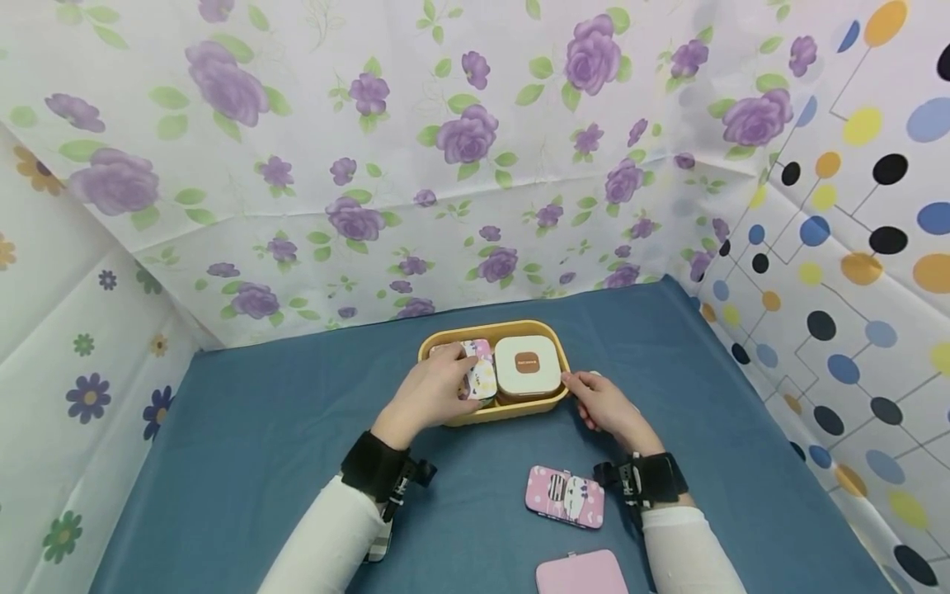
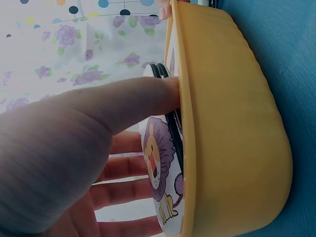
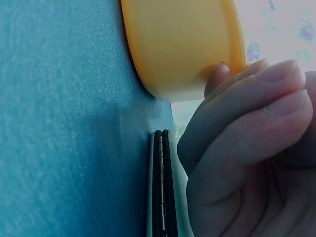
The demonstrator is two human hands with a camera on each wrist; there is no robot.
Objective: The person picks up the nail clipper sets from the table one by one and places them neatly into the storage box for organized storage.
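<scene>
Gripping patterned case [image 1: 482,375]: left hand [image 1: 430,389], half-spread | right hand [image 1: 609,406]: curled, pinching basket rim [image 1: 519,408]

White sleeves [image 1: 326,536] and black wristbands [image 1: 373,467], low in the frame!
Plain white left of bottom centre, its match at lower right, and look: each broad band carries a small black fitting [image 1: 423,473] with silvery metal parts, jutting toward the other.

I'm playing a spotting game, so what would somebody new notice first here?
Probably the yellow basket on the blue cloth, with the left hand holding a patterned case inside it and a white-lidded box beside that. The right hand pinches the basket's right rim. Purple roses dot the backdrop.
</scene>
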